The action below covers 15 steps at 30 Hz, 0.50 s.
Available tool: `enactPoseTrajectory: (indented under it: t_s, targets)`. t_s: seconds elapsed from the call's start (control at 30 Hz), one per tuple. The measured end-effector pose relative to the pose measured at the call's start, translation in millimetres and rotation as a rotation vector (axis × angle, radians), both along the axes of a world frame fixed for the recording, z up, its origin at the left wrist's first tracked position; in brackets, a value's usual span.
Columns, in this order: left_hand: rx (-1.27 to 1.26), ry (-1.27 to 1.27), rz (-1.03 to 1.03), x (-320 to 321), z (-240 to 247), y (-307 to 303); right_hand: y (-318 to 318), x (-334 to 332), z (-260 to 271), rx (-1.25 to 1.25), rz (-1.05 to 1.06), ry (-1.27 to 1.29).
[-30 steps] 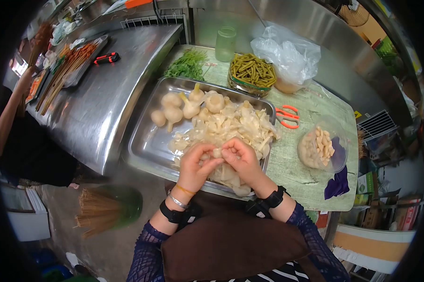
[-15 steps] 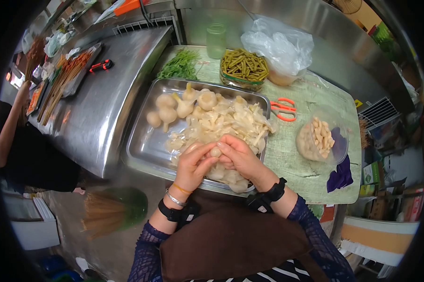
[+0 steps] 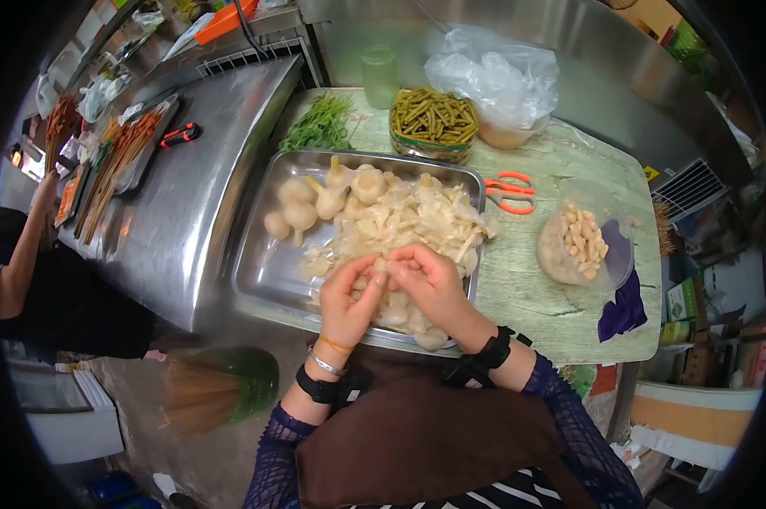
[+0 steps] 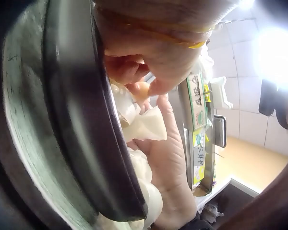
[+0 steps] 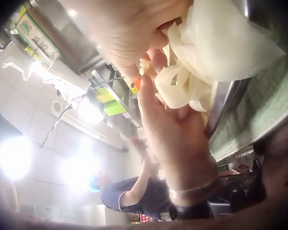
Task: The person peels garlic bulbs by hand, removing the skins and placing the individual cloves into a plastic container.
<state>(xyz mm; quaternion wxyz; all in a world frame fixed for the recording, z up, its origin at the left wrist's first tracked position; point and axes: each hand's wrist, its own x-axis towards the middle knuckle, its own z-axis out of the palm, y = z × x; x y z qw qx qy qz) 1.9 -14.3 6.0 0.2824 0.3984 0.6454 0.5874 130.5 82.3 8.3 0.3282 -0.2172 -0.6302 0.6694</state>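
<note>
Over the near side of a metal tray (image 3: pixel 251 270), both hands meet at a small pale garlic clove (image 3: pixel 381 265). My left hand (image 3: pixel 346 299) pinches it between thumb and fingers, and my right hand (image 3: pixel 436 288) pinches it from the other side. Beneath and behind them lies a heap of pale peelings (image 3: pixel 408 212). Whole garlic bulbs (image 3: pixel 298 212) sit at the tray's back left. In the left wrist view the clove (image 4: pixel 143 88) shows at the fingertips, above loose skins (image 4: pixel 149 125). Large peelings (image 5: pixel 221 43) partly fill the right wrist view.
Orange-handled scissors (image 3: pixel 510 192) lie right of the tray, with a clear tub of peeled cloves (image 3: pixel 582 242) and a purple cloth (image 3: pixel 623 309) beyond. Behind stand cut green beans (image 3: pixel 434 119), green herbs (image 3: pixel 319 123), a jar (image 3: pixel 380 78) and a plastic bag (image 3: pixel 497 81). Another person (image 3: pixel 61 288) stands left.
Both hands have stayed together at the clove while their fingers shifted around it. The head view has moved a little, so the table scene sits slightly differently.
</note>
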Motion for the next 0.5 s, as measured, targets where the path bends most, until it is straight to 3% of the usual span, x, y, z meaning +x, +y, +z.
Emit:
enactPoseTrajectory:
  t_s: [0.2, 0.3, 0.5]
  targets:
    - [0.006, 0.138, -0.015, -6.1, -1.8, -2.2, 1.2, 0.6, -5.4, 0.268, -0.002, -0.132]
    - [0.033, 0.006, -0.039, -7.2, -6.1, -0.7, -0.8, -0.2, -2.7, 0.330, -0.026, -0.197]
    - [0.018, 0.069, -0.043, -4.3, -2.5, -0.7, -1.3, -0.4, -1.9, 0.467, -0.076, -0.232]
